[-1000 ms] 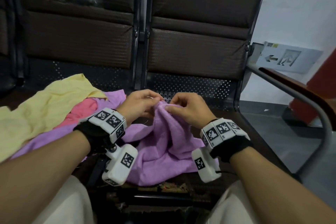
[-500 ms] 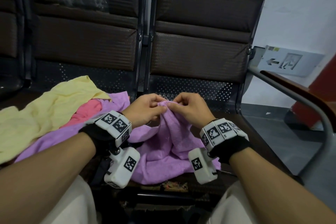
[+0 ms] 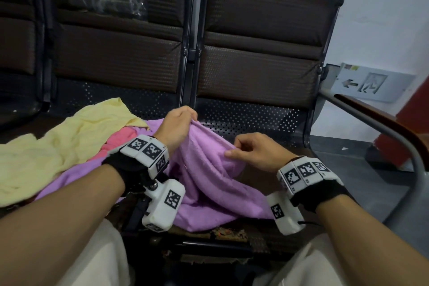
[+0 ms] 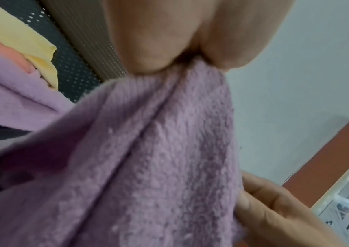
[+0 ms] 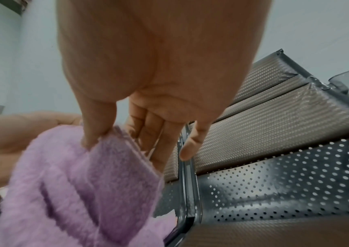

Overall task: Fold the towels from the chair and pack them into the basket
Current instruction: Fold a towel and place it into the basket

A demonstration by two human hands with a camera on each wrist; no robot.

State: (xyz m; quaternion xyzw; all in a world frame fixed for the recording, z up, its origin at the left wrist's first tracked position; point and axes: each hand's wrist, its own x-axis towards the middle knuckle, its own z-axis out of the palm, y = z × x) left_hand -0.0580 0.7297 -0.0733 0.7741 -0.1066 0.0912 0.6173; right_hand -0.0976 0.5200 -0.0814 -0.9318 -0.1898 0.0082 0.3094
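Note:
A purple towel (image 3: 209,183) lies bunched on the front of the right chair seat, its top edge lifted. My left hand (image 3: 178,123) pinches that edge at its highest point; the left wrist view shows the towel (image 4: 148,158) hanging from the pinch. My right hand (image 3: 250,151) pinches the same edge a hand's width to the right, thumb on top; the right wrist view shows the thumb on the towel (image 5: 80,183). A yellow towel (image 3: 58,146), a pink towel (image 3: 120,139) and another purple towel (image 3: 67,181) lie heaped on the left seat. No basket is in view.
Dark padded chair backs (image 3: 260,53) stand behind the perforated metal seats. A metal armrest (image 3: 394,137) with a wooden top curves along the right. A grey exit sign (image 3: 369,83) hangs on the white wall. My knees in light trousers (image 3: 92,260) touch the seat's front edge.
My hands, close together on the towel's edge before, have drawn apart: the left rose and stayed at the peak, the right slid rightward and lower along the edge.

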